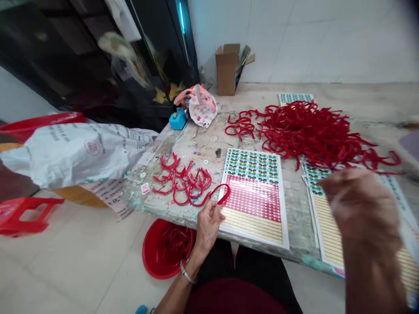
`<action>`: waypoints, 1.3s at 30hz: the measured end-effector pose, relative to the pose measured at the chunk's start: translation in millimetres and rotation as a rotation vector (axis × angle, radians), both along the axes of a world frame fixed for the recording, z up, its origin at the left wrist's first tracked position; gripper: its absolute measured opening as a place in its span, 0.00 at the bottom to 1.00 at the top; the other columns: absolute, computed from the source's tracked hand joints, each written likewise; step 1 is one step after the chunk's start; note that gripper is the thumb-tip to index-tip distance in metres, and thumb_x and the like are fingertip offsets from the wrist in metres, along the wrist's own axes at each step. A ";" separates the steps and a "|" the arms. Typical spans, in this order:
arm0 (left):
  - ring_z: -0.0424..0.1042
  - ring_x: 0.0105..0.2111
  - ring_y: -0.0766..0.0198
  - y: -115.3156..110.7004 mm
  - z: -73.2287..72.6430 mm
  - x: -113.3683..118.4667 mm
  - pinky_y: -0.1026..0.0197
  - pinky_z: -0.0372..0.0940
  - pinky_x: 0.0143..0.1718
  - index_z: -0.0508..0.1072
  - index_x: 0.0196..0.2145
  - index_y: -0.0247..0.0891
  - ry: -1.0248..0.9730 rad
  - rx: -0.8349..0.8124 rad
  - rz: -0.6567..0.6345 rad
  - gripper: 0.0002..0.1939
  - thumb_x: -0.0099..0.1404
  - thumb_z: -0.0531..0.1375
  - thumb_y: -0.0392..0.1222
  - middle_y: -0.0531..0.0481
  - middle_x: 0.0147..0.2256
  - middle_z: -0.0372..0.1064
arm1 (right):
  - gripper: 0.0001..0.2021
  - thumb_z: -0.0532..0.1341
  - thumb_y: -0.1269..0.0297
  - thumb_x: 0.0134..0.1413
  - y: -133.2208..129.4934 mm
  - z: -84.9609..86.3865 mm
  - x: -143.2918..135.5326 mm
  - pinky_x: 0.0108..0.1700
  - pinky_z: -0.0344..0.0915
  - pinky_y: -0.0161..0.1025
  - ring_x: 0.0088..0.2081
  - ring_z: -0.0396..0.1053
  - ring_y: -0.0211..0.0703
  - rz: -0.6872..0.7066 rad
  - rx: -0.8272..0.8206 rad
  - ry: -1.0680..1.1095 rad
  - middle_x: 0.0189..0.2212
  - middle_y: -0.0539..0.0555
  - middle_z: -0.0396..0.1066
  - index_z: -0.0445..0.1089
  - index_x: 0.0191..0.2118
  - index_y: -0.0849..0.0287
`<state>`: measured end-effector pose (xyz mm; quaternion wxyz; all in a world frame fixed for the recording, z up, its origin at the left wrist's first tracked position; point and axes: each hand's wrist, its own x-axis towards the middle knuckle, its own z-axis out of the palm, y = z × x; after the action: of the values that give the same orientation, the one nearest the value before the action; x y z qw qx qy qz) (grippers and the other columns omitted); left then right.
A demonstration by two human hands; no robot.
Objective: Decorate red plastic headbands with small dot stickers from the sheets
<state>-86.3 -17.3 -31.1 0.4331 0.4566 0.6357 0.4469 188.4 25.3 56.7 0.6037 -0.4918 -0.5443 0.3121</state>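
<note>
My left hand [208, 222] pinches a red fuzzy strip [225, 192] that curls over the left edge of a sticker sheet [253, 196]. This sheet has green, red and yellow bands. Beside it on the left lies a loose group of curved red strips [188, 183]. My right hand [363, 200] is raised over more sticker sheets [327, 218] at the right and is smeared by motion; its fingers and anything in them cannot be made out. Behind the sheets spreads a large heap of red strips [304, 126].
A red basket [150, 257] with red strips stands below the table's front edge. At the back are a cardboard box [225, 72], a pink and white bag [203, 107] and a blue item [177, 121]. White sacking [78, 150] and a red stool [26, 213] are at the left.
</note>
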 end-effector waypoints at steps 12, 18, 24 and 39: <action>0.73 0.33 0.61 16.4 104.5 47.4 0.63 0.66 0.36 0.70 0.34 0.37 -0.360 0.108 -0.177 0.09 0.59 0.59 0.45 0.47 0.33 0.75 | 0.06 0.60 0.63 0.52 -4.7 15.9 -69.2 0.30 0.60 0.35 0.27 0.63 0.37 0.217 -0.016 -0.305 0.26 0.49 0.63 0.62 0.30 0.57; 0.74 0.34 0.60 20.3 97.4 61.6 0.63 0.67 0.37 0.71 0.39 0.37 -0.292 0.097 -0.180 0.17 0.54 0.63 0.48 0.48 0.33 0.75 | 0.08 0.61 0.61 0.51 -16.4 22.5 -58.8 0.36 0.59 0.39 0.33 0.63 0.40 0.049 0.132 -0.541 0.28 0.51 0.66 0.63 0.31 0.57; 0.74 0.33 0.59 9.9 104.2 83.7 0.62 0.68 0.39 0.72 0.36 0.38 -0.193 0.149 -0.205 0.18 0.50 0.64 0.52 0.49 0.31 0.75 | 0.09 0.60 0.58 0.52 -43.8 31.9 -38.7 0.38 0.55 0.41 0.33 0.62 0.42 -0.128 0.126 -0.770 0.29 0.51 0.69 0.62 0.32 0.58; 0.71 0.31 0.66 -26.6 98.0 116.8 0.66 0.65 0.36 0.71 0.34 0.37 -0.394 0.112 -0.357 0.13 0.54 0.63 0.47 0.53 0.29 0.71 | 0.15 0.61 0.51 0.49 -106.4 17.6 -0.9 0.34 0.59 0.36 0.30 0.63 0.39 -0.341 -0.024 -0.552 0.28 0.50 0.67 0.63 0.34 0.57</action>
<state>30.5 -43.9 66.9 0.5944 0.4889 0.4232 0.4781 187.5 -81.0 74.3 0.4711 -0.6490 -0.5935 0.0675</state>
